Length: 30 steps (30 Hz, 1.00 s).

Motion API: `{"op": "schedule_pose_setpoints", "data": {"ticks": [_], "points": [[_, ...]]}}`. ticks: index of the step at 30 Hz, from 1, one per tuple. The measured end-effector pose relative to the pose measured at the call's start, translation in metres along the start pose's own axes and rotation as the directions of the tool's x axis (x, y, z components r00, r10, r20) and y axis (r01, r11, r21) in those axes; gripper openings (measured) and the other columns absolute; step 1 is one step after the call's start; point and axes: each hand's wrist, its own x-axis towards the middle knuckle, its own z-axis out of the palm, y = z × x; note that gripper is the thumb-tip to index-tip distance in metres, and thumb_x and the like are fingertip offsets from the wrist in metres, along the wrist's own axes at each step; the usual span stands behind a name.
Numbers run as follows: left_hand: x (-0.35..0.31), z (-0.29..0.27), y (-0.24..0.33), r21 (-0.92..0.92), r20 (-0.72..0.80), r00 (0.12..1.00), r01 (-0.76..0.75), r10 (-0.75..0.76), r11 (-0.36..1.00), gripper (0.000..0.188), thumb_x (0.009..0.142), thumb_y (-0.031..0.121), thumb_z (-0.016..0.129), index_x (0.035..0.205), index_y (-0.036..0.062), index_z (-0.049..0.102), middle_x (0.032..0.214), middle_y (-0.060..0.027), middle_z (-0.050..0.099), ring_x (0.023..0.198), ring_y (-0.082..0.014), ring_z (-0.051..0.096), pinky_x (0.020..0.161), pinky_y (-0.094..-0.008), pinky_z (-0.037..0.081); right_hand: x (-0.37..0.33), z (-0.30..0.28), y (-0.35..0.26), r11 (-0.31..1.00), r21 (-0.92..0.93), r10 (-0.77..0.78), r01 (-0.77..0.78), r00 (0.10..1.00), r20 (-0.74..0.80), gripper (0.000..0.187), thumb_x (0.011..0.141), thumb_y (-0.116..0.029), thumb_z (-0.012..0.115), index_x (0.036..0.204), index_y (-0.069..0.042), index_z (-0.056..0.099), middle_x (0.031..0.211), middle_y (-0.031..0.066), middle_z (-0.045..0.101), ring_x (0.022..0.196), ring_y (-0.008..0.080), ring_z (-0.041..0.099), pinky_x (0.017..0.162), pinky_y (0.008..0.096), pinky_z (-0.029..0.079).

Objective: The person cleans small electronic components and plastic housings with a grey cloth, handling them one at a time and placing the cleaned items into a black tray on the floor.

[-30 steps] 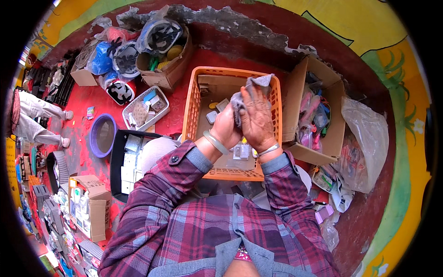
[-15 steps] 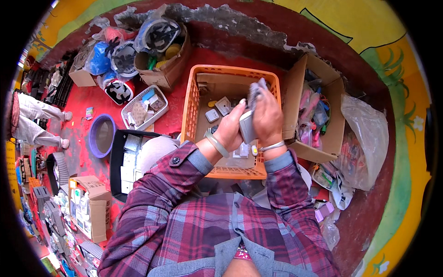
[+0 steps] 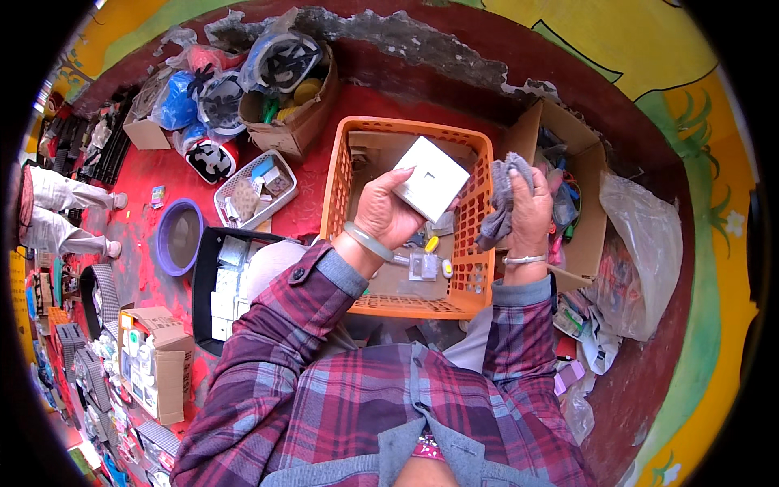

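Observation:
My left hand (image 3: 385,209) grips a white square wall plate (image 3: 431,180) by its left corner. A small square opening shows near the middle of the plate. It is held face up above the orange plastic basket (image 3: 344,126). To the right, my right hand (image 3: 529,213) pinches a crumpled grey cloth (image 3: 497,213), which hangs down over the basket's right rim, apart from the plate. Inside the basket lie a yellow oval piece (image 3: 432,243), a clear-and-white small box (image 3: 423,265) and a white piece with a yellow middle (image 3: 447,269). The plate and my left hand hide other contents.
A cardboard box (image 3: 596,219) of colourful goods stands right of the basket, beside a clear plastic bag (image 3: 645,243). On the left are a white basket (image 3: 258,217), a purple basin (image 3: 165,239) and a black box (image 3: 200,280) of white boxes. Bagged helmets (image 3: 280,61) lie farther back.
My hands have moved apart. The right hand has carried the cloth rightward, off the white plate. The left hand has turned the plate so that its square face shows.

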Motion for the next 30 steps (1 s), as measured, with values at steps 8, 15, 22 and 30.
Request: {"op": "schedule_pose_setpoints", "data": {"ticks": [8, 15, 22, 30], "points": [[0.004, -0.009, -0.013, 0.028, -0.010, 1.000, 0.004, -0.003, 1.000, 0.045, 0.090, 0.020, 0.051, 0.128, -0.0025, 0.041, 0.122, -0.0157, 0.053, 0.114, -0.0279, 0.051, 0.104, -0.0432, 0.035, -0.039, 0.040, -0.001, 0.574, -0.605, -0.350, 0.552, 0.833, 0.428, 0.020, 0.073, 0.002, 0.067, 0.093, -0.002, 0.064, 0.080, 0.0075, 0.059, 0.073, 0.0176, 0.059, 0.065, 0.0274, 0.048], [0.004, -0.010, -0.015, 0.087, -0.019, 0.999, -0.030, 0.032, 0.996, 0.043, 0.092, 0.021, 0.049, 0.127, -0.0024, 0.040, 0.119, -0.0149, 0.053, 0.113, -0.0274, 0.051, 0.103, -0.0433, 0.036, -0.047, 0.047, -0.004, 0.421, -0.703, -0.345, 0.573, 0.818, 0.460, 0.026, 0.070, 0.001, 0.066, 0.095, -0.006, 0.068, 0.080, 0.0093, 0.059, 0.074, 0.0234, 0.061, 0.064, 0.0309, 0.049], [0.004, -0.010, -0.018, 0.101, -0.066, 0.996, -0.049, 0.056, 0.994, 0.040, 0.094, 0.021, 0.045, 0.127, -0.0011, 0.041, 0.119, -0.0142, 0.052, 0.112, -0.0268, 0.051, 0.102, -0.0427, 0.037, -0.043, 0.043, -0.002, 0.427, -0.660, -0.268, 0.617, 0.784, 0.560, 0.025, 0.073, -0.007, 0.064, 0.098, -0.010, 0.067, 0.078, 0.0079, 0.056, 0.075, 0.0251, 0.058, 0.063, 0.0354, 0.048], [0.000, -0.010, -0.033, 0.302, 0.023, 0.970, -0.238, 0.242, 0.923, 0.039, 0.095, 0.016, 0.044, 0.132, 0.0027, 0.039, 0.112, -0.0085, 0.053, 0.103, -0.0170, 0.051, 0.093, -0.0306, 0.040, -0.054, 0.055, 0.007, 0.310, -0.776, -0.273, 0.549, 0.833, 0.481, 0.021, 0.075, -0.007, 0.060, 0.095, -0.005, 0.066, 0.077, 0.0100, 0.055, 0.075, 0.0288, 0.057, 0.064, 0.0386, 0.048]]}}
